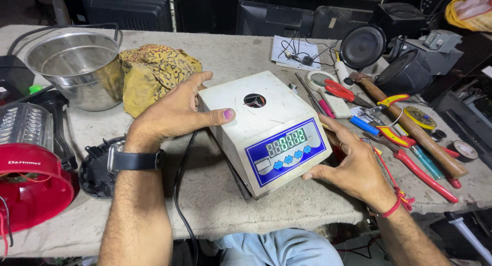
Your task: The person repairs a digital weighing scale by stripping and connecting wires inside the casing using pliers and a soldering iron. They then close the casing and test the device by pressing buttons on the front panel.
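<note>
Here, both hands grip a white weighing-scale housing (266, 130) that rests near the front edge of the workbench (220, 56), its weighing platform absent and a round hole open in the top. The left hand (174, 112) spreads across the housing's back left side, thumb pressed flat on top. The right hand (353, 166) cups the front right corner, fingers curled around it. The green display glows, so the unit seems powered and under inspection; nothing looks unscrewed yet. Pliers (410, 161) and a wooden-handled hammer (415, 130) lie toward the right edge, a steel bucket (77, 66) and yellow cloth (151, 74) at the back left.
</note>
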